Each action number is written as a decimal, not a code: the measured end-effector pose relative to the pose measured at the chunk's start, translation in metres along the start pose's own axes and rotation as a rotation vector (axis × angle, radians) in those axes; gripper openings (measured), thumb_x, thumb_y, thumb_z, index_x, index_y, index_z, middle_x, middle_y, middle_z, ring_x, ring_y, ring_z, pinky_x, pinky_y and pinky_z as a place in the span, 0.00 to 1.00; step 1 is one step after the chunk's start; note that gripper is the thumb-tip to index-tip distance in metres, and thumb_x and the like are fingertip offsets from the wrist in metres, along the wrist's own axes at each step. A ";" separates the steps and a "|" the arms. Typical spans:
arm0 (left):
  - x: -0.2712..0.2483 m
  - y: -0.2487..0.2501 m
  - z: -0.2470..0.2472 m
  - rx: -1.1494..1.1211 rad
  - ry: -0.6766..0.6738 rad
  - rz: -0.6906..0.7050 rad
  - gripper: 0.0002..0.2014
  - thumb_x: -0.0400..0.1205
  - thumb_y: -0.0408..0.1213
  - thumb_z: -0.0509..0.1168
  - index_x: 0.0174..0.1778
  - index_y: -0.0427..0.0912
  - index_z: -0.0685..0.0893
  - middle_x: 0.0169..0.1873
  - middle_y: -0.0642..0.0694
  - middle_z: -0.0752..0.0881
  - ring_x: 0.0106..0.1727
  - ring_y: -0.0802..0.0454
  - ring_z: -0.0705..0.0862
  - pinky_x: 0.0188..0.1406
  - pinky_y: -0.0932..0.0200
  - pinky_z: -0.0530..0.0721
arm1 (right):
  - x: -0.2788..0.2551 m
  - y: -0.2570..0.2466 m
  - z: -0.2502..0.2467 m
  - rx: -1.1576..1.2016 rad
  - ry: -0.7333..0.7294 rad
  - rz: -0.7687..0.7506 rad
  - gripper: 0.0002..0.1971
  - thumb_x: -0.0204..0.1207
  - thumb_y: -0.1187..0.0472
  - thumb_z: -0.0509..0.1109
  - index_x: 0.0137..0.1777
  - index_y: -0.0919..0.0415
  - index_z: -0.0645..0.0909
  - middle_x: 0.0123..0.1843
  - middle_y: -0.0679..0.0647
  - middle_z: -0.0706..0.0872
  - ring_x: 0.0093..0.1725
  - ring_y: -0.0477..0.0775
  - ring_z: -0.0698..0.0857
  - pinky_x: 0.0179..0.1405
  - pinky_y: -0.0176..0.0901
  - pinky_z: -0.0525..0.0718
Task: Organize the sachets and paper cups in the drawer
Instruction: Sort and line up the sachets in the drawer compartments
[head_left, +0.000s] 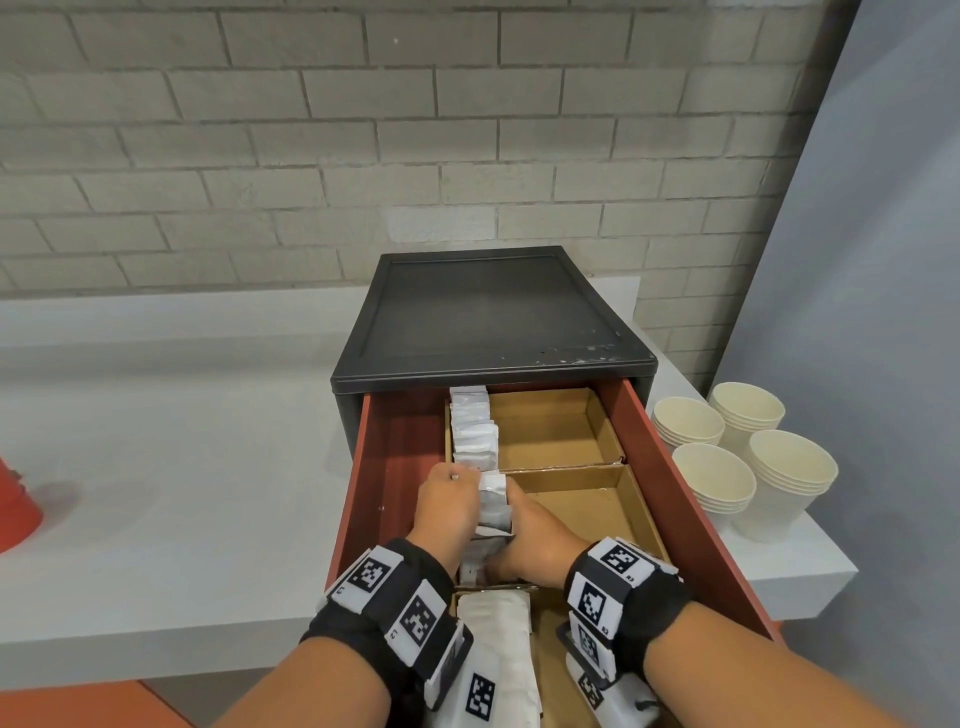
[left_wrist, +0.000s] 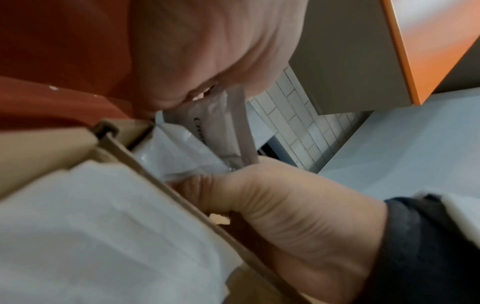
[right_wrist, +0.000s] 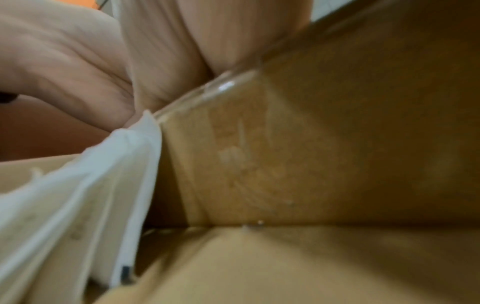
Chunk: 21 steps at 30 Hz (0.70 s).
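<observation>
A red drawer (head_left: 675, 467) stands pulled out of a black cabinet (head_left: 488, 312), split by cardboard dividers (head_left: 566, 462). White sachets (head_left: 472, 426) stand in a row in the narrow left compartment. Both hands hold a bunch of these sachets (head_left: 492, 501) upright near the row's front. My left hand (head_left: 452, 499) curls over its left side and top. My right hand (head_left: 535, 530) grips its right side, thumb at the near end. In the left wrist view the sachets (left_wrist: 207, 123) sit between my left hand (left_wrist: 207, 51) and right hand (left_wrist: 285, 205). The right wrist view shows sachets (right_wrist: 103, 185) against a cardboard wall (right_wrist: 311, 144). Stacked paper cups (head_left: 748, 462) stand on the counter, right of the drawer.
Larger white packets (head_left: 498, 639) fill the nearest compartment under my wrists. Two cardboard compartments (head_left: 550, 431) to the right of the sachets hold nothing. A red object (head_left: 15, 509) sits at the left edge of the white counter (head_left: 182, 493). A brick wall backs the counter.
</observation>
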<state>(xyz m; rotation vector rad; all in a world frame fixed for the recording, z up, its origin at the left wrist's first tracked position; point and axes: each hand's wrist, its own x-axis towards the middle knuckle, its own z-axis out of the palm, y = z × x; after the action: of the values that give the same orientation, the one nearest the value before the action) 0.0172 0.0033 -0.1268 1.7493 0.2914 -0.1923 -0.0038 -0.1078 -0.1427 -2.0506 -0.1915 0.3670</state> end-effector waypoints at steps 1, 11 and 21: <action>0.001 -0.001 0.001 0.016 -0.001 -0.002 0.20 0.81 0.40 0.56 0.62 0.30 0.78 0.47 0.33 0.81 0.45 0.45 0.80 0.44 0.55 0.80 | -0.001 0.000 -0.002 -0.010 -0.017 0.020 0.46 0.58 0.71 0.80 0.74 0.49 0.61 0.60 0.48 0.83 0.59 0.48 0.83 0.60 0.45 0.84; -0.006 0.011 0.002 -0.070 -0.045 -0.131 0.16 0.87 0.44 0.52 0.62 0.38 0.76 0.62 0.34 0.82 0.62 0.37 0.82 0.67 0.41 0.78 | -0.004 -0.002 -0.011 0.167 -0.080 0.085 0.39 0.63 0.77 0.76 0.72 0.58 0.65 0.51 0.48 0.82 0.46 0.43 0.83 0.40 0.30 0.82; -0.015 0.011 0.001 -0.036 0.036 0.022 0.11 0.87 0.34 0.54 0.51 0.41 0.82 0.56 0.36 0.84 0.56 0.40 0.84 0.60 0.46 0.83 | 0.010 0.000 -0.004 0.270 0.019 0.046 0.37 0.61 0.78 0.77 0.68 0.62 0.65 0.55 0.52 0.82 0.54 0.47 0.82 0.55 0.38 0.84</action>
<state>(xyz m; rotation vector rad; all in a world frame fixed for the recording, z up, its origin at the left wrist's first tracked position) 0.0064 -0.0014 -0.1122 1.7213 0.3001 -0.1386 0.0071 -0.1080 -0.1432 -1.7940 -0.0784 0.3803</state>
